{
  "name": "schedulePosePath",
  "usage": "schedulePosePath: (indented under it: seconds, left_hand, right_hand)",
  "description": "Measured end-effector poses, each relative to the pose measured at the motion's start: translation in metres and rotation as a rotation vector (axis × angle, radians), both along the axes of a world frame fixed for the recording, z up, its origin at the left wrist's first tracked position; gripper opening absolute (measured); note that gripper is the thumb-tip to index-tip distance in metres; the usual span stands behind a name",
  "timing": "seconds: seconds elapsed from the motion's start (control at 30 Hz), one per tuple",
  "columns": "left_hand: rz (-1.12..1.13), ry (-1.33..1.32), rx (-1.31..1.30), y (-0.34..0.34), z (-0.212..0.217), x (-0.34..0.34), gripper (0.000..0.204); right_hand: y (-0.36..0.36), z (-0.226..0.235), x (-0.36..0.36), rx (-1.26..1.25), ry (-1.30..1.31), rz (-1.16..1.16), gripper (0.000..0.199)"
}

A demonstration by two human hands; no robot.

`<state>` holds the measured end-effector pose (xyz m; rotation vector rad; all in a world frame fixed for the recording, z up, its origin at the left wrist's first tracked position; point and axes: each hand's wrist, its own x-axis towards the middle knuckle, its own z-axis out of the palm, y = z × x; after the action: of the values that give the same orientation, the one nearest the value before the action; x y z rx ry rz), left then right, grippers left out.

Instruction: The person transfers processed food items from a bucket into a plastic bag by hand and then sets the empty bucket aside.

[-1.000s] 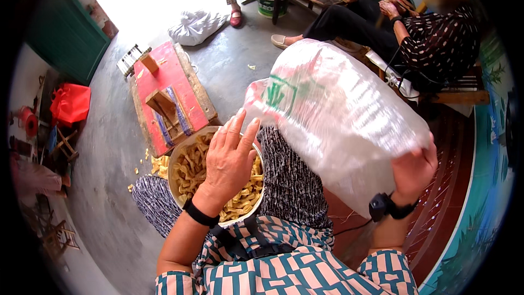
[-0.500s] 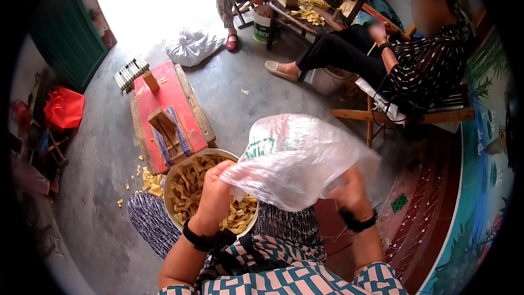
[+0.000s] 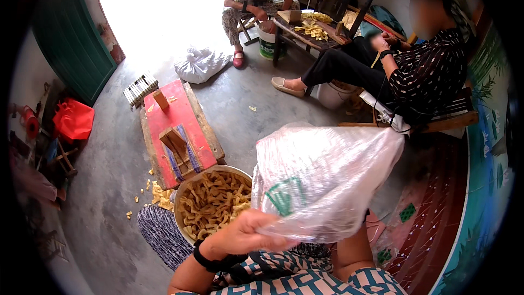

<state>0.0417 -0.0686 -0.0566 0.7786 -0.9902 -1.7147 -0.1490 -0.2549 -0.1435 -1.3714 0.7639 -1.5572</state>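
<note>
A translucent white plastic bag (image 3: pixel 327 186) with a green mark spreads out in front of my body. My left hand (image 3: pixel 255 233) grips its lower left edge, fingers closed on the film. The bag covers my right hand; only the right forearm (image 3: pixel 352 254) shows below it, so its fingers are hidden. Just left of the bag, close to my knees, stands a round bucket (image 3: pixel 178 219) filled with yellowish-brown curled strips (image 3: pixel 210 199). The bag overlaps the bucket's right side in view.
A red-topped wooden bench (image 3: pixel 188 125) carries wooden blocks beyond the bucket. Yellow scraps (image 3: pixel 162 196) lie on the floor. A tied white sack (image 3: pixel 201 65) rests farther off. One person (image 3: pixel 426 68) sits at right, another (image 3: pixel 254 0) at the back, near a chair (image 3: pixel 308 35) with yellow strips.
The bag has swung right and spread out. My left hand has moved right and down, away from over the bucket. My right hand, visible before, is now behind the bag.
</note>
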Motion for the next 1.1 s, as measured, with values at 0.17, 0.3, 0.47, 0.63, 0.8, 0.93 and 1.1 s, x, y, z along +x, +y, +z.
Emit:
schedulePosePath:
  seconds: [0.17,0.3,0.47,0.63,0.8,0.93,1.1]
  left_hand:
    - [-0.164,0.091,-0.100,-0.008,-0.021,-0.023,0.029]
    - [-0.065,0.208,-0.088,-0.010,-0.032,-0.033,0.029]
    - [-0.402,0.208,0.153,-0.010,-0.031,-0.044,0.028]
    - [-0.470,0.058,0.029,0.000,-0.030,-0.027,0.023]
    - [0.150,0.116,0.134,0.013,-0.013,0.021,0.018]
    - [0.546,0.234,0.101,0.006,-0.015,0.039,0.009]
    - [0.649,0.179,0.119,-0.002,-0.024,0.059,0.008]
  right_hand:
    - [0.001,0.012,0.005,0.048,-0.118,0.045,0.060]
    - [0.014,0.017,-0.007,-0.004,-0.082,0.006,0.049]
    - [-0.009,0.044,0.002,-0.027,-0.254,-0.084,0.036]
    - [-0.017,0.049,-0.020,-0.003,-0.298,-0.077,0.025]
    - [-0.006,0.023,-0.090,0.230,-0.035,0.221,0.014]
    - [0.012,0.032,-0.087,0.325,0.310,0.591,0.024]
    - [0.019,0.042,-0.107,0.703,0.676,1.268,0.032]
